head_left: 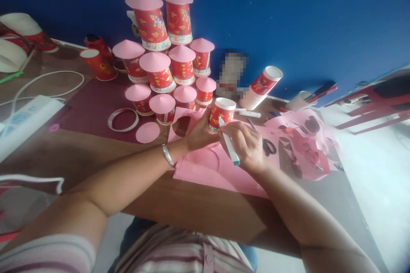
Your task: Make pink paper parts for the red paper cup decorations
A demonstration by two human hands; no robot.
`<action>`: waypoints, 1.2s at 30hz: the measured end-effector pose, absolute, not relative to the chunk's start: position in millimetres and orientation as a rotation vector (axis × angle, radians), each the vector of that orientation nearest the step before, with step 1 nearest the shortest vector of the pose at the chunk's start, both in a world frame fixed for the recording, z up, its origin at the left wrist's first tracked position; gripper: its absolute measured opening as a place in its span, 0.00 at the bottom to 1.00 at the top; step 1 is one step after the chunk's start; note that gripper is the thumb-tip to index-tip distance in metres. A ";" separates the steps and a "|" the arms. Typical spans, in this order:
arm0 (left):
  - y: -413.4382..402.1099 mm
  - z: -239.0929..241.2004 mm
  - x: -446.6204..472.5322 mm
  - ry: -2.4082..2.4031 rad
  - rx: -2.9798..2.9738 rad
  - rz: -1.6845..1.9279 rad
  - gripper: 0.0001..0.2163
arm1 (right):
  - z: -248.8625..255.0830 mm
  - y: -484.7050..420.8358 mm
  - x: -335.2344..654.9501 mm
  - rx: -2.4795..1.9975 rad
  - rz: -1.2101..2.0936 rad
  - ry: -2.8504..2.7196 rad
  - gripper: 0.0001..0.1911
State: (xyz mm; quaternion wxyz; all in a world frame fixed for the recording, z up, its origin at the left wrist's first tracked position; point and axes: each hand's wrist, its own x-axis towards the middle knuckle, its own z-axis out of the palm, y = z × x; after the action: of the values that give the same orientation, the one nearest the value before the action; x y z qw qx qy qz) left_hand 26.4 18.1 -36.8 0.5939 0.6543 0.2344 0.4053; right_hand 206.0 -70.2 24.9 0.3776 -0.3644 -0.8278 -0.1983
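Observation:
My left hand (202, 132) is wrapped around the side of a red paper cup (223, 113) with a white rim and yellow patterns. The cup is held over a stack of pink paper sheets (205, 170). In my right hand (248, 145) is a white marker (229, 143) with a green end, pinched between the fingers. Its upper end meets the front of the cup; whether the tip is touching I cannot tell. Behind my left hand stand several red cups with pink paper cone tops (155, 62), stacked in tiers.
A pink paper disc (147, 132) and a white ring (123, 120) lie left of my hands. Another marker (250, 114), scissors (269, 146) and pink paper scraps (307, 149) lie to the right. A tilted stack of cups (262, 85) stands by the blue wall (288, 17). A power strip (28, 123) sits far left.

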 end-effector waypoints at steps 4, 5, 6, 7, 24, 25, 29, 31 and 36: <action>19.6 -40.1 27.1 0.511 1.507 0.968 0.41 | 24.4 -69.9 205.7 -0.950 -0.491 -2.113 0.15; 20.0 -40.4 27.3 0.508 1.500 0.974 0.41 | 24.5 -69.8 205.4 -0.950 -0.491 -2.107 0.15; 20.5 -40.3 27.4 0.510 1.490 0.976 0.40 | 24.6 -69.5 205.1 -0.952 -0.493 -2.096 0.14; 20.9 -39.9 27.4 0.514 1.479 0.974 0.40 | 24.9 -69.3 204.8 -0.955 -0.501 -2.081 0.14; 20.4 -29.7 22.5 0.515 1.383 0.951 0.37 | 20.8 -61.9 205.7 -1.011 -0.540 -1.942 0.14; 20.4 -30.0 22.1 0.526 1.380 0.942 0.37 | 20.7 -61.5 205.6 -1.015 -0.534 -1.937 0.14; 20.8 -31.1 21.3 0.528 1.370 0.933 0.37 | 21.6 -60.8 206.3 -1.009 -0.525 -1.923 0.13; 21.0 -31.2 21.4 0.525 1.366 0.935 0.38 | 22.5 -60.7 206.7 -1.009 -0.526 -1.924 0.13; 21.2 -30.3 21.9 0.517 1.363 0.929 0.37 | 23.6 -60.2 206.5 -1.016 -0.536 -1.926 0.12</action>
State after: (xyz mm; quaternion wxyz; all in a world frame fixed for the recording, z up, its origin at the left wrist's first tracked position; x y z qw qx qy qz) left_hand 21.9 21.2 -30.3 0.6492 0.5998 0.2276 0.4086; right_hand 206.5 -60.2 23.6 0.4345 -0.4080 -0.7736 -0.2151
